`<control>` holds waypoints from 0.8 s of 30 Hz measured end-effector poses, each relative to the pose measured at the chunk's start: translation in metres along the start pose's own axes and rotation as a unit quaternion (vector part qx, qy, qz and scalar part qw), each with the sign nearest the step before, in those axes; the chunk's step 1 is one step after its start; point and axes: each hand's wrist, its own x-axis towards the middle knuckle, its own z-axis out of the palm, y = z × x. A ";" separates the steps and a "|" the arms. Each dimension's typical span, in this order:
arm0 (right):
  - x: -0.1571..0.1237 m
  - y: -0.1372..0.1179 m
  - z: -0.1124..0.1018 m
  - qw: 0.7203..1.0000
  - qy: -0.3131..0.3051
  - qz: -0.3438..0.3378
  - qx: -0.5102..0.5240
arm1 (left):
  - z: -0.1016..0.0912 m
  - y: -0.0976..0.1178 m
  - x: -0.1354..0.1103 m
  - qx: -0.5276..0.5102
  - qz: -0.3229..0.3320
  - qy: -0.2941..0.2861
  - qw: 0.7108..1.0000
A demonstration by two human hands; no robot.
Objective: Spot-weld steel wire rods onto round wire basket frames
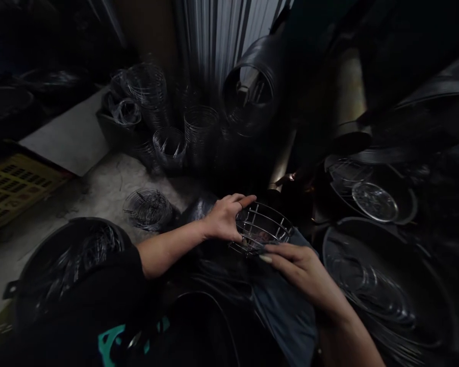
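A small round wire basket (265,224) of thin metal rods is held tilted over my lap. My left hand (227,216) grips its left side, with the thumb low and the fingers over the upper rim. At the basket's near edge my right hand (294,265) is closed in a pinch on the wire. Whether a separate piece of wire lies between those fingertips is too dark to tell. Behind the basket, a metal pipe-like part (283,163) of a dark machine points toward it.
On the floor to the left stands a round wire bundle (147,206). A black tub (72,265) holds loose wires. To the right are a basin (390,239) with wire rings and a pan (409,204). Stacked wire baskets (201,125), a yellow crate (19,183) and a metal drum (252,76) stand farther back.
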 end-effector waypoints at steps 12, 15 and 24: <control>0.018 0.005 -0.020 0.991 -0.032 0.007 -0.133 | 0.005 0.017 0.012 0.073 0.018 -0.023 0.997; 0.021 0.016 -0.009 0.925 0.024 -0.033 -0.378 | 0.006 0.018 0.015 0.073 0.004 -0.008 0.997; 0.025 0.028 -0.012 0.852 0.180 -0.252 -0.422 | 0.000 0.015 0.032 0.053 0.005 0.037 0.998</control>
